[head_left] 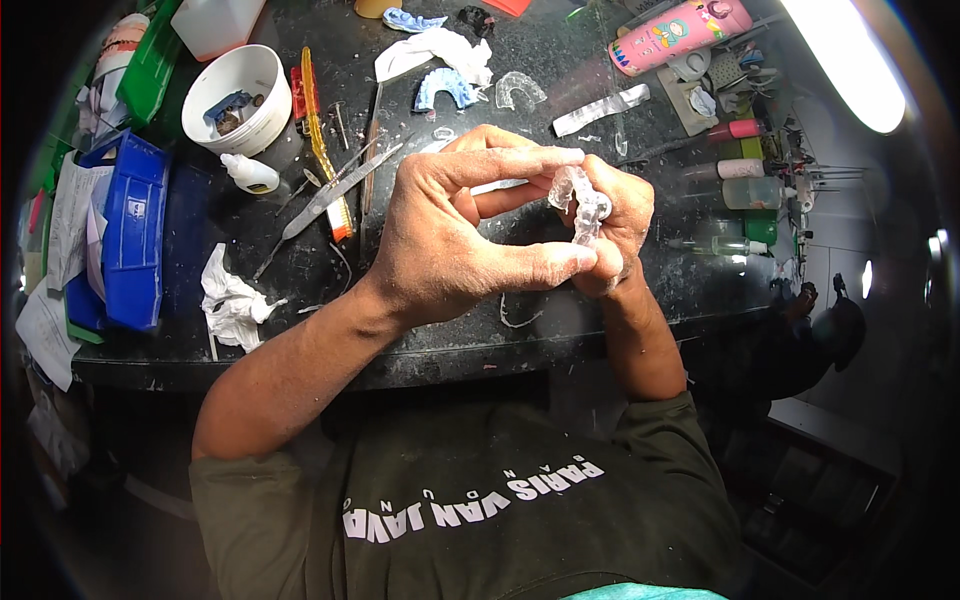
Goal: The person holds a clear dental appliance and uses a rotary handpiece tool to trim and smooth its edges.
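Shirt: a dark green sleeve and chest fill the bottom of the frame, with both forearms rising from it toward the centre.
Left hand (450,235): held at the centre of the frame, index finger and thumb curled into a ring, their tips pinching the clear plastic piece from the left, seemingly to steady it.
Right hand (615,235): just right of centre, fingers folded tight round the same piece from the right, so the two hands meet on it above the bench.
Clear plastic piece (578,205): a small, knobbly, see-through moulding, held up between the fingertips of both hands, clear of the surface, where it can be turned and looked at.
Black bench (470,340): its curved front edge runs across just below the wrists; the dark patch directly under the hands carries only a thin bent wire, which leaves room to lower the piece.
Crumpled tissue (232,300): left of centre, near the front edge.
Metal tools (330,190): long thin instruments beside a yellow-handled brush, lying diagonally left of the hands within reach.
Blue bins (130,230): stacked at the left side, crowding that edge.
White tub (240,95): upper left, open, with small bits inside.
Small bottles (745,180): clustered at the right, closing off that side.
Pink bottle (680,30): lying at the top right, well apart from the hands.
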The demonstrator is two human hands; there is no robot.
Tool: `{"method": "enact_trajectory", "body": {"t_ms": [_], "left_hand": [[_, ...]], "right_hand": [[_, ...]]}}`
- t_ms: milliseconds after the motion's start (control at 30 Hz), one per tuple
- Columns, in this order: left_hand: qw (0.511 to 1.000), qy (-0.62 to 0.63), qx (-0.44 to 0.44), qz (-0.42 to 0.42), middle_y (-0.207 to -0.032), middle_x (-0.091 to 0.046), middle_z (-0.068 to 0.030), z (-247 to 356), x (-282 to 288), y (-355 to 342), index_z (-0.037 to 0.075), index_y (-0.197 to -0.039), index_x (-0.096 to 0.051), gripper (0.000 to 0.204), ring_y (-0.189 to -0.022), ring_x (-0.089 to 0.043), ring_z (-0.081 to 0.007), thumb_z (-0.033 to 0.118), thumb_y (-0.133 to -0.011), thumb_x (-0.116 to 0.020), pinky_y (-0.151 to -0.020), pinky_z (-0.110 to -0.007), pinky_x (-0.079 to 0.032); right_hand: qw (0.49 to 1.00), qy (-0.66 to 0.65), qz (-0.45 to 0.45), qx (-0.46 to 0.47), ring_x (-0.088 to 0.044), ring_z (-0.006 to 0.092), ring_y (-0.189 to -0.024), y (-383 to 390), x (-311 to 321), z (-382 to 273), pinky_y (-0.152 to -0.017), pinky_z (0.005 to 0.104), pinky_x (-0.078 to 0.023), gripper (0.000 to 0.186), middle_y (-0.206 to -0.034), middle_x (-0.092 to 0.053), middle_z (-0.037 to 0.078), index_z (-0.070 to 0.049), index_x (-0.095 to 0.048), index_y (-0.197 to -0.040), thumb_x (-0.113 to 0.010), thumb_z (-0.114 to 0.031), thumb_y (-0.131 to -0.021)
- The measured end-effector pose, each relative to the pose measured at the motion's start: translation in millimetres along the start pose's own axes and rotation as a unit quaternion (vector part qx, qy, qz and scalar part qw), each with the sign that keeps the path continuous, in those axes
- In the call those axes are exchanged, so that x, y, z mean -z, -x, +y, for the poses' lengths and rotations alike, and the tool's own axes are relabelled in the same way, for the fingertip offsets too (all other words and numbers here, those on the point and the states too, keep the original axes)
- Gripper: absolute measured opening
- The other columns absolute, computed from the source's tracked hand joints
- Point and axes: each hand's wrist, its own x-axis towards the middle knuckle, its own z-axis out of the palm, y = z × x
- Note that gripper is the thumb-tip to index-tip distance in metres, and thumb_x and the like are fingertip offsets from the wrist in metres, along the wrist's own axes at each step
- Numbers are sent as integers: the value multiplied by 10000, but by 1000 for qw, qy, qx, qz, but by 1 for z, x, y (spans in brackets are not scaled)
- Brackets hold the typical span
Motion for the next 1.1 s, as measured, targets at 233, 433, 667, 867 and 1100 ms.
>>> {"method": "enact_trajectory", "body": {"t_ms": [233,433,667,867,1100], "left_hand": [[1000,4,-3,0,-1172,-577,-124,0,0,0,-44,-1178,-623,573,-1135,-582,-222,-7,-652,-846,-1064,-430,-444],[1000,9,-13,9,-1182,-577,-131,-2,0,0,-45,-1168,-626,555,-1134,-581,-223,-24,-654,-836,-1057,-427,-452],[1000,3,-7,12,-1185,-578,-123,-1,-1,0,-34,-1173,-628,558,-1136,-579,-216,-20,-655,-836,-1053,-423,-455],[1000,2,2,16,-1184,-578,-116,0,0,1,-34,-1178,-627,567,-1139,-577,-214,-7,-654,-843,-1055,-425,-452],[1000,19,4,5,-1180,-571,-122,0,-1,1,-55,-1182,-616,567,-1144,-578,-225,-2,-663,-839,-1069,-438,-438]], "right_hand": [[1000,0,2,-1,-468,136,-452,1,0,-1,-419,277,-358,782,-539,-439,35,-36,-494,-658,-528,-812,-756],[1000,-11,-13,-21,-462,142,-451,4,2,1,-424,280,-360,778,-538,-431,39,-39,-494,-657,-529,-810,-758],[1000,-21,-6,-21,-464,147,-450,5,0,1,-425,285,-359,769,-537,-428,44,-39,-498,-658,-524,-798,-772],[1000,-14,-9,-22,-467,155,-449,5,-1,1,-428,286,-360,764,-538,-432,43,-40,-500,-658,-520,-794,-778],[1000,-2,6,-14,-475,146,-459,4,0,2,-433,285,-367,790,-544,-437,44,-38,-500,-669,-517,-824,-748]]}}
